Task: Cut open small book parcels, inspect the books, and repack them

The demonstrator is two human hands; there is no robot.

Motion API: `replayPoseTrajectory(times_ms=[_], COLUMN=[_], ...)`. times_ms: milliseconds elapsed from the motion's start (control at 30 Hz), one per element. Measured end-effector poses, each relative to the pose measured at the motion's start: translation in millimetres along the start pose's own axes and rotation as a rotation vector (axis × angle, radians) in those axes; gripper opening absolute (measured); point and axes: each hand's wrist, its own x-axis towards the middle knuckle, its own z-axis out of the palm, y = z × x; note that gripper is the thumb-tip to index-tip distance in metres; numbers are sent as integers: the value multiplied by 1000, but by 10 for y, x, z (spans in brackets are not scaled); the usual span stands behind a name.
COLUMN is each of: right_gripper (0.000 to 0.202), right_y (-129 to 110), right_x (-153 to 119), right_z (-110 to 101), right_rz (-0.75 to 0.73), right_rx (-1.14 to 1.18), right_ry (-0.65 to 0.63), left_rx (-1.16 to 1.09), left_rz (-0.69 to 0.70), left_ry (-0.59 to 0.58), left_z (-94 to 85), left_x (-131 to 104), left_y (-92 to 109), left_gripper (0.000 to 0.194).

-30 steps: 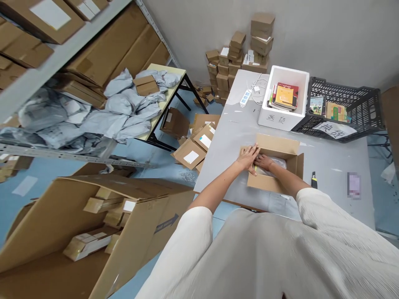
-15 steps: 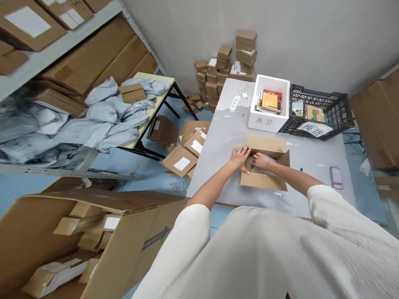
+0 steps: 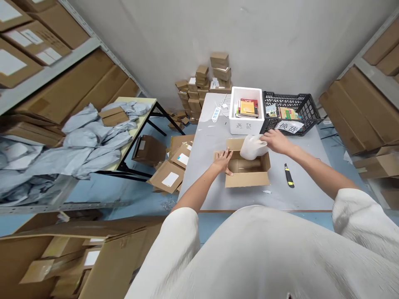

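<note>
An open cardboard box (image 3: 247, 179) sits on the grey table, its flaps folded outward. At its left end, my left hand (image 3: 223, 161) grips the wall, with the thumb toward the front flap. My right hand (image 3: 276, 141) is closed above the box's back right corner, pinching one end of a piece of translucent white plastic packaging (image 3: 253, 147). That plastic hangs over the box opening and hides part of the back flap. Some of the box's bare inside shows below it. A black and yellow utility knife (image 3: 289, 176) lies to the right of the box.
Behind the box stand a white foam box (image 3: 246, 125) and a black plastic crate (image 3: 307, 124), both with books inside. A power strip (image 3: 216, 114) lies on the table (image 3: 199, 178). Cardboard boxes (image 3: 166, 176) lie on the floor at left, near a table with grey parcels (image 3: 90, 143).
My right hand has come up out of the box to the right, pulling out the white plastic packaging. My left hand stays at the box's left end. The view has shifted right.
</note>
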Motion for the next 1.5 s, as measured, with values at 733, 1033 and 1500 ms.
replayPoseTrajectory(times_ms=[733, 1033, 1500], right_gripper=[39, 40, 62], right_y=[1026, 675, 130], right_x=[-1196, -1188, -990], right_z=[1253, 1986, 2096], right_rz=[430, 479, 475], right_rx=[366, 442, 641], right_ry=[-435, -601, -114], left_rx=[176, 175, 75], left_rz=[-122, -141, -132], left_ry=[-90, -123, -29], left_z=[-107, -110, -28], left_x=[61, 60, -17], left_y=[193, 211, 215], left_gripper=[160, 161, 154])
